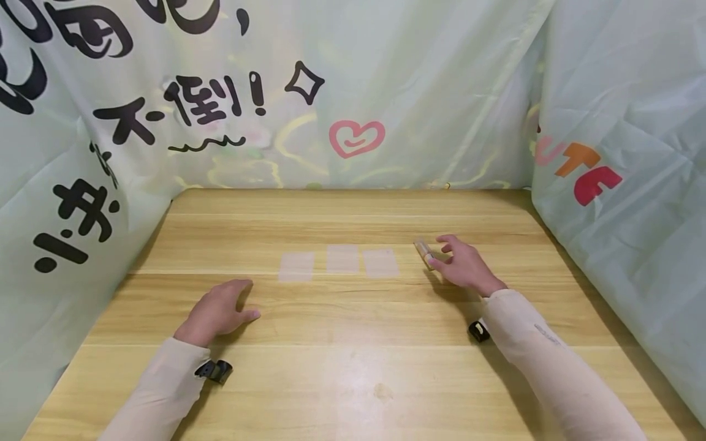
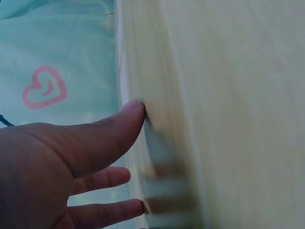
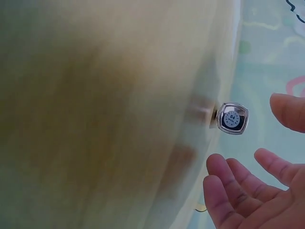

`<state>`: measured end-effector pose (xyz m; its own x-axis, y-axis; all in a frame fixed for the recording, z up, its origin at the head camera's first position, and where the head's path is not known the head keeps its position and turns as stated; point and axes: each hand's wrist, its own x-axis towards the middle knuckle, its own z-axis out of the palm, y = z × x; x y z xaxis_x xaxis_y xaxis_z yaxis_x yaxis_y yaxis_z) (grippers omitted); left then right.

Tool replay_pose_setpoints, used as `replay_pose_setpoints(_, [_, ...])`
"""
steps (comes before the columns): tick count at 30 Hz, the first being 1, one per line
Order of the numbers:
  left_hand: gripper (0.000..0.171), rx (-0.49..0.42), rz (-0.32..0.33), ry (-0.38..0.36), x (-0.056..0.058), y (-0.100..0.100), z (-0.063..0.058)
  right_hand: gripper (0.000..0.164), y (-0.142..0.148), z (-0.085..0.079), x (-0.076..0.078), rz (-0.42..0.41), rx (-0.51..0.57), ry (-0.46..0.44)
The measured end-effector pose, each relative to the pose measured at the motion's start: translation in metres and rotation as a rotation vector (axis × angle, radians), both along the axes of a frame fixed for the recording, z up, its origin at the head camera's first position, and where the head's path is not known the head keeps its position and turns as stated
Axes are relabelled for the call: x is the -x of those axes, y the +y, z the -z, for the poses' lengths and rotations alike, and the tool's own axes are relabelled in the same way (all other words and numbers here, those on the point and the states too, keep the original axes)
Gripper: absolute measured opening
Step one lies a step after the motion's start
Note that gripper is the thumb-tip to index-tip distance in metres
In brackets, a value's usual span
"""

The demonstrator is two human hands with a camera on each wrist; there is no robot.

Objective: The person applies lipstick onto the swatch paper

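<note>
A slim lipstick-like tube (image 1: 423,254), part see-through, lies at a slant on the wooden table. In the right wrist view the tube's square end (image 3: 232,118) faces the camera, with a round label reading 04. My right hand (image 1: 462,263) is at the tube's right side, thumb and fingers spread apart. The thumb overlaps its near end in the head view, while the right wrist view shows a gap on both sides. Over the table's left part, my left hand (image 1: 220,311) holds nothing, its thumb (image 2: 109,138) held away from the fingers.
Three pale, squarish patches, left (image 1: 296,266), middle (image 1: 342,258) and right (image 1: 380,263), lie in a row left of the tube. Printed cloth (image 1: 430,92) hangs behind the wooden table (image 1: 353,355) and along both sides. A dark device is strapped at each wrist.
</note>
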<state>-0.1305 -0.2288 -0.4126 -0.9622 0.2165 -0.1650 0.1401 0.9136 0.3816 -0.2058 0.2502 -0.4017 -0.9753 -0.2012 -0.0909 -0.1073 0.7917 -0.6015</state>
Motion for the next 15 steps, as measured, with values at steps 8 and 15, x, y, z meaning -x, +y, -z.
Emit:
replay_pose_setpoints(8, [0.068,0.017,-0.002,0.005,-0.001,0.000,0.000,0.056,-0.005,0.003,0.007,-0.031,-0.064,0.028])
replay_pose_setpoints(15, [0.068,0.028,-0.004,-0.005,-0.002,0.001,-0.001,0.056,-0.008,0.002,0.013,-0.046,-0.098,0.010])
